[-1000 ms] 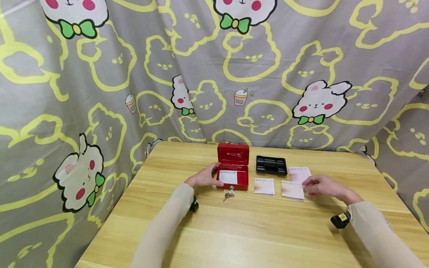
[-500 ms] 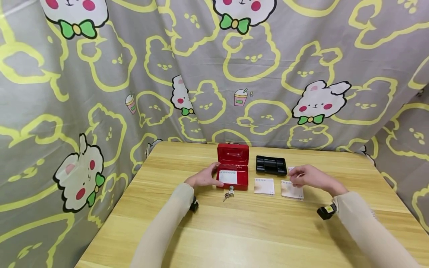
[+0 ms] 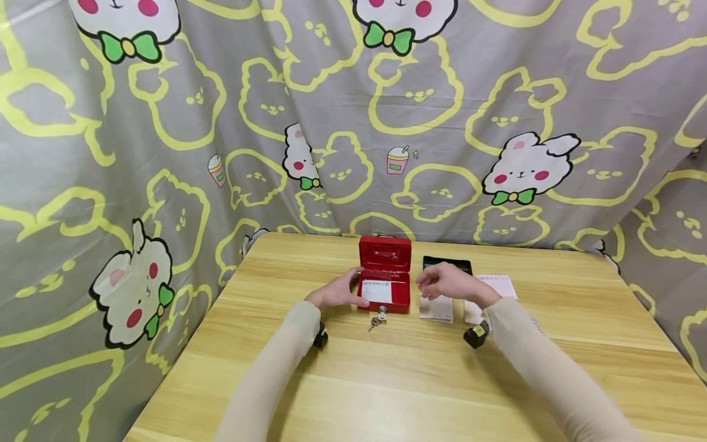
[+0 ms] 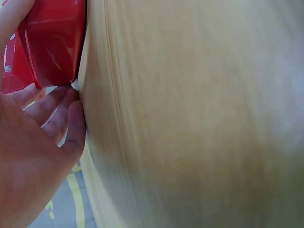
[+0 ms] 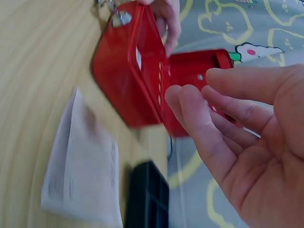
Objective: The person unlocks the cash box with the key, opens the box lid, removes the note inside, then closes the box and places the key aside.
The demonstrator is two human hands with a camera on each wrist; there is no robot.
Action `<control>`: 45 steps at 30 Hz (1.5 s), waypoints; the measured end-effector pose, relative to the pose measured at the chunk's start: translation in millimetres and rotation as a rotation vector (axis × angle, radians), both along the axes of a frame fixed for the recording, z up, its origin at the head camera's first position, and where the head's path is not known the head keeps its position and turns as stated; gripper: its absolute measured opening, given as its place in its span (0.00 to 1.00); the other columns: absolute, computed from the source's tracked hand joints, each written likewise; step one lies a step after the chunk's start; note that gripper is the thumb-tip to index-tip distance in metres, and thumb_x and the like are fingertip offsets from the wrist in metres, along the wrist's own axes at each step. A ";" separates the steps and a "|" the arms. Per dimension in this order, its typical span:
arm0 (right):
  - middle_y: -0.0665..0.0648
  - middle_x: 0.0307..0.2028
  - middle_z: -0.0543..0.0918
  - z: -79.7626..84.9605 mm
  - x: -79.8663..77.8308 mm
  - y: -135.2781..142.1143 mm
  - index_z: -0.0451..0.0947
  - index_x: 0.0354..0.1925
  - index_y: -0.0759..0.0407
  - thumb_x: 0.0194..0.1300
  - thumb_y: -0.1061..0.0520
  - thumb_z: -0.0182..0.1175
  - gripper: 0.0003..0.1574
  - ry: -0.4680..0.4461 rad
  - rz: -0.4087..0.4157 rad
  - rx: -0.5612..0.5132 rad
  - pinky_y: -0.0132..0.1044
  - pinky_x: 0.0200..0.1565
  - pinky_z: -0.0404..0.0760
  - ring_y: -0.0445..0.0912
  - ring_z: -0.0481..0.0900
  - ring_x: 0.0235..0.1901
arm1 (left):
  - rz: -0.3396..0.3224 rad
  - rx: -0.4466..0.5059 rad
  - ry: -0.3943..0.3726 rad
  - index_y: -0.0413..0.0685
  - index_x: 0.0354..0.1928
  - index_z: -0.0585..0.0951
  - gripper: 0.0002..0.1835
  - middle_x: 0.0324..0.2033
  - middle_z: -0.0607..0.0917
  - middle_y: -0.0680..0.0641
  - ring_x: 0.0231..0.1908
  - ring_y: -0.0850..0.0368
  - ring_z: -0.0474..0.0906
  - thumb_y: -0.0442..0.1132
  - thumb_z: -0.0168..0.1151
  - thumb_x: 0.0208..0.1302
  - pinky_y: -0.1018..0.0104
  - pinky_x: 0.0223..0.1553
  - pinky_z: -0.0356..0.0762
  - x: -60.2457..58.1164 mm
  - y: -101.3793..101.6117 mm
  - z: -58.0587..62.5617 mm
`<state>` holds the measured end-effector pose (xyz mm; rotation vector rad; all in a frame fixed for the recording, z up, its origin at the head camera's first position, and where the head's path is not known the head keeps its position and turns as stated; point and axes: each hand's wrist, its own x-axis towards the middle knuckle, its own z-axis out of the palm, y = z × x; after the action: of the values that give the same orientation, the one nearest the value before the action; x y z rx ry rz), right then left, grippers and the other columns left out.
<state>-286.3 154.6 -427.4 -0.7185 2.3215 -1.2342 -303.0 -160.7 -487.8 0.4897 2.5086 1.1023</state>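
Observation:
A red metal cash box [image 3: 401, 294] stands on the table with its lid raised and a folded printed paper [image 3: 377, 291], like a banknote, inside. My left hand [image 3: 338, 291] grips the box's left side, thumb at the front corner; in the left wrist view its fingers touch the red wall. My right hand [image 3: 450, 282], fingers loosely bent and holding nothing, hovers just right of the box, above another folded paper [image 3: 436, 311]. The right wrist view shows that folded paper [image 5: 90, 171] below the hand. Keys [image 3: 374, 322] hang from the lock at the box's front.
Behind the right hand lies a black compartment tray [image 3: 447, 263], partly covered by it. A third folded paper [image 3: 472, 314] shows under the right forearm, and a pinkish paper [image 3: 501, 286] lies farther right. A patterned curtain [image 3: 342, 92] hangs behind the table.
My right hand has moved left from beside the right-hand papers, over them, to near the box. The left hand has stayed on the box.

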 end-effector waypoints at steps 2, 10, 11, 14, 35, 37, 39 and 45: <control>0.68 0.41 0.81 -1.7 -2.2 -13.1 0.75 0.50 0.75 0.63 0.67 0.58 0.17 -0.008 -0.007 0.001 0.49 0.41 0.81 0.61 0.81 0.39 | 0.001 -0.002 -0.003 0.53 0.73 0.52 0.55 0.68 0.61 0.43 0.68 0.48 0.55 0.55 0.75 0.46 0.50 0.66 0.52 -0.1 0.5 1.0; 0.59 0.38 0.83 -8.9 -14.1 -54.7 0.78 0.49 0.70 0.60 0.65 0.61 0.18 0.020 -0.047 0.121 0.41 0.39 0.81 0.47 0.82 0.35 | 0.024 0.011 -0.015 0.56 0.72 0.53 0.55 0.68 0.61 0.44 0.68 0.47 0.54 0.54 0.75 0.45 0.50 0.66 0.51 0.0 2.1 3.5; 0.60 0.39 0.83 -10.1 -15.4 -58.0 0.78 0.49 0.70 0.60 0.66 0.61 0.18 0.016 -0.053 0.130 0.40 0.39 0.81 0.46 0.82 0.35 | 0.023 0.008 -0.014 0.56 0.72 0.53 0.55 0.68 0.61 0.44 0.68 0.48 0.54 0.54 0.75 0.45 0.50 0.66 0.51 -0.3 2.0 3.1; 0.59 0.39 0.83 -16.0 -19.5 -65.4 0.78 0.49 0.70 0.58 0.66 0.61 0.18 0.022 -0.061 0.156 0.39 0.39 0.81 0.45 0.80 0.36 | 0.019 0.000 -0.018 0.55 0.72 0.53 0.56 0.68 0.61 0.43 0.68 0.47 0.54 0.55 0.75 0.45 0.50 0.66 0.51 -0.8 1.9 1.9; 0.56 0.38 0.83 -26.4 -23.7 -87.0 0.82 0.43 0.65 0.59 0.65 0.62 0.11 0.036 -0.142 0.275 0.39 0.39 0.80 0.44 0.79 0.34 | 0.012 0.019 -0.025 0.53 0.72 0.53 0.55 0.68 0.61 0.44 0.68 0.49 0.54 0.54 0.75 0.46 0.51 0.66 0.51 0.6 -0.5 0.3; 0.56 0.38 0.83 -27.4 -23.3 -87.4 0.82 0.43 0.65 0.59 0.66 0.61 0.12 0.021 -0.162 0.255 0.39 0.39 0.80 0.44 0.79 0.35 | 0.010 0.022 -0.027 0.53 0.72 0.53 0.55 0.68 0.62 0.45 0.67 0.50 0.55 0.53 0.75 0.46 0.52 0.66 0.51 0.6 -0.5 0.1; 0.56 0.38 0.82 -28.7 -23.1 -87.2 0.81 0.44 0.65 0.58 0.66 0.61 0.13 0.001 -0.177 0.229 0.40 0.40 0.80 0.45 0.78 0.36 | 0.008 0.020 -0.026 0.53 0.72 0.53 0.55 0.68 0.62 0.45 0.67 0.50 0.55 0.54 0.75 0.46 0.52 0.66 0.51 0.3 -0.7 -0.2; 0.55 0.40 0.82 -31.9 -23.8 -87.4 0.80 0.46 0.65 0.57 0.65 0.61 0.16 -0.045 -0.209 0.160 0.41 0.42 0.79 0.46 0.77 0.39 | 0.006 0.019 -0.020 0.53 0.72 0.53 0.56 0.68 0.62 0.45 0.67 0.50 0.55 0.55 0.75 0.45 0.52 0.66 0.51 -0.6 -1.6 -0.6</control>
<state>-310.1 67.2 -459.3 -0.3978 2.4727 -1.1193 -303.6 -162.3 -488.3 0.4747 2.4859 1.1279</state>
